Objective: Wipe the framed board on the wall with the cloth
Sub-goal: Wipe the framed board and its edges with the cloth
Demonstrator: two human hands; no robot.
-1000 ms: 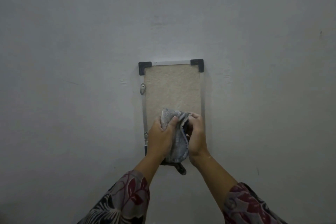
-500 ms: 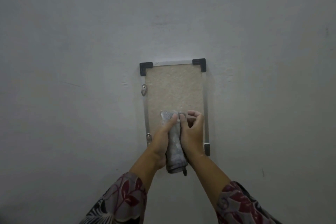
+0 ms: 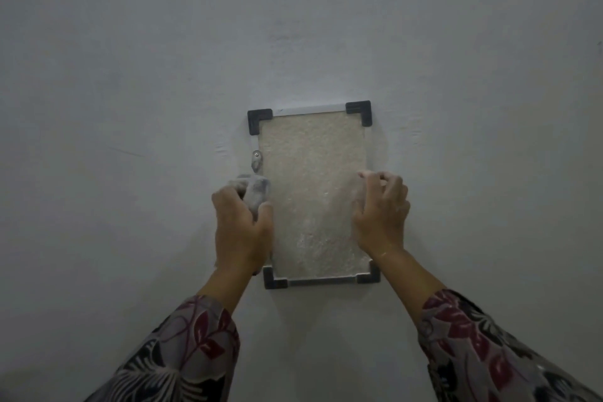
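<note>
A small upright framed board [image 3: 313, 186] hangs on the wall, with a beige textured face, a thin metal rim and black corner pieces. My left hand [image 3: 239, 228] is closed around a bunched grey cloth [image 3: 256, 189] and presses it against the board's left rim, just below a small metal clip [image 3: 256, 161]. My right hand [image 3: 381, 212] rests at the board's right rim with its fingers curled and thumb and forefinger pinched together; whether they pinch the rim I cannot tell. Both floral sleeves show at the bottom.
A plain pale grey wall [image 3: 130, 75] fills the whole view around the board. Faint scuff marks lie on the wall to the left of the frame.
Both hands held the cloth together low on the board. The hands have separated: the left took the cloth to the left rim, the right let go and moved to the right rim.
</note>
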